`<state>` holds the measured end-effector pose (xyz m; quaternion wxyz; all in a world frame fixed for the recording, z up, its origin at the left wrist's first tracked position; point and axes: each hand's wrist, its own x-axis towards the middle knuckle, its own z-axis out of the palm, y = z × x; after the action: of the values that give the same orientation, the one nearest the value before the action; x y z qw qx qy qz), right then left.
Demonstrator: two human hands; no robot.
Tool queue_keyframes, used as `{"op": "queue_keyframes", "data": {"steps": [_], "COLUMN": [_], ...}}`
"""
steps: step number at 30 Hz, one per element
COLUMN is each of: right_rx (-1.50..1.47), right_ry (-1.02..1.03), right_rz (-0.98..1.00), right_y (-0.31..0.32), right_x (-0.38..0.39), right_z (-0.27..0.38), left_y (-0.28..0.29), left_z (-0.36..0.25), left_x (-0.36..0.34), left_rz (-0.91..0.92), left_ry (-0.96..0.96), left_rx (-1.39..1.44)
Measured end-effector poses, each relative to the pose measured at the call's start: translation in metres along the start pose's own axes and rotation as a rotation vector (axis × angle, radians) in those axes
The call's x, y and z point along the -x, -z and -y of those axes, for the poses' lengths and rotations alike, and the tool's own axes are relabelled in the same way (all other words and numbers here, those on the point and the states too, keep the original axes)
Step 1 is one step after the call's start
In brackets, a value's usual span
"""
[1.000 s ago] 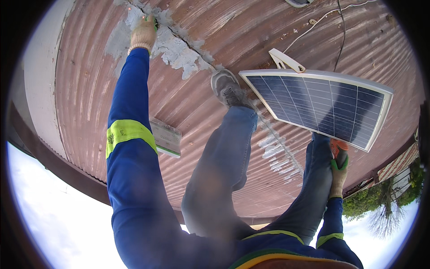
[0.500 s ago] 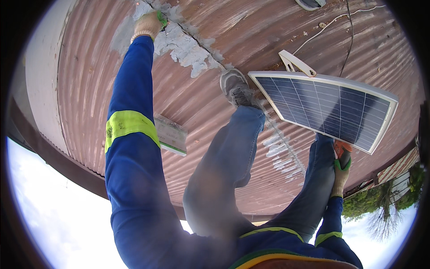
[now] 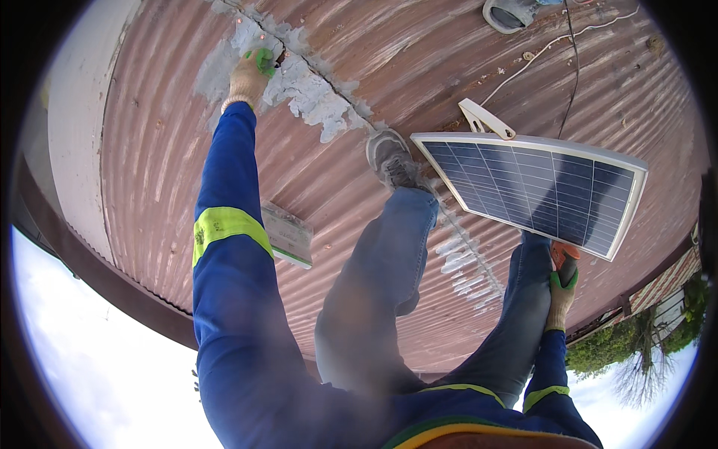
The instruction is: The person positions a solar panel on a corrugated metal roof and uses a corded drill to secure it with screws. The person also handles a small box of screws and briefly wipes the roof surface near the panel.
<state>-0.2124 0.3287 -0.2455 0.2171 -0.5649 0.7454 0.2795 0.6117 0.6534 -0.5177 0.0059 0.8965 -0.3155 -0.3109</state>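
Observation:
My left hand (image 3: 250, 78), in a cream knit glove with green-coated fingers, is on the grey sealant patch (image 3: 307, 96) at the far left of the corrugated roof. Its fingers are curled in beside a small dark spot; whatever they hold, if anything, is hidden. At the lower right my right hand (image 3: 562, 296), gloved the same way, is wrapped round an orange-and-black tool (image 3: 566, 257). That tool is beside my right leg, just below the solar panel's near edge; its far end is hidden. The framed solar panel (image 3: 535, 183) stands tilted above my right knee.
My grey shoe (image 3: 390, 157) rests on the brown corrugated roof (image 3: 179, 165) by a sealed seam. A flat white-and-green box (image 3: 288, 236) lies between my left arm and leg. Cables (image 3: 572, 82) run behind the panel's white bracket (image 3: 486, 120). Another person's shoe (image 3: 507, 15) shows at the top.
The view has shifted slightly. My left hand appears lower in the picture, still at the sealant patch. More of the other person's shoe shows. My right hand keeps its hold on the tool.

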Motion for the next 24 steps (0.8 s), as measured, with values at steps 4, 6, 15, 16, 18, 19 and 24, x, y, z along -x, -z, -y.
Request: {"op": "queue_keyframes", "data": {"steps": [4,6,15,16,18,19,24], "right_rx": [-0.038,-0.064,-0.027,-0.021,-0.015,-0.016,-0.013], "right_ry": [0.025,-0.002,0.074,0.074,0.071,0.069,0.009], "right_rz": [0.003,-0.001,-0.005,0.001,0.001,0.001,0.024], "right_y": [0.001,0.001,0.004,0.004,0.005,0.006,0.009], "right_x": [-0.002,-0.002,-0.006,-0.006,-0.007,-0.006,-0.006], "right_z": [0.005,0.008,0.004,0.003,0.002,0.003,0.010], "left_y": [-0.010,-0.017,0.019,0.017,-0.001,-0.009,-0.036], "left_z": [-0.008,-0.019,0.000,-0.002,-0.019,-0.027,-0.061], "left_x": [-0.002,0.002,0.008,0.015,0.035,0.044,0.049], "left_rz": [-0.052,-0.074,0.182,0.175,0.026,-0.022,-0.125], "left_ry": [0.096,0.134,-0.015,-0.023,-0.033,-0.017,0.090], "left_rx": [-0.140,-0.224,0.015,0.059,-0.175,-0.295,-0.377]}}
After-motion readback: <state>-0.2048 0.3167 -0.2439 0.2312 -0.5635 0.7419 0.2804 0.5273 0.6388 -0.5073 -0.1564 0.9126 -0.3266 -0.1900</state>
